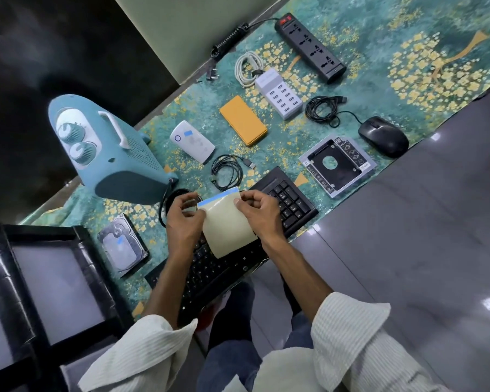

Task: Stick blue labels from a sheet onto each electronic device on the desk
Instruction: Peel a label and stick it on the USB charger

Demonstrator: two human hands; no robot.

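Both hands pinched shut on the label sheet [227,220] above the keyboard [290,203]: left hand [181,219] fingers at the blue strip, right hand [259,212] steadying; better to peel slowly, flat; orange case [242,120] unlabelled.

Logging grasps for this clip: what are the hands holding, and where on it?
Both hold the label sheet by its top edge: left hand at the left corner, right hand at the right corner, pinched in the fingers.
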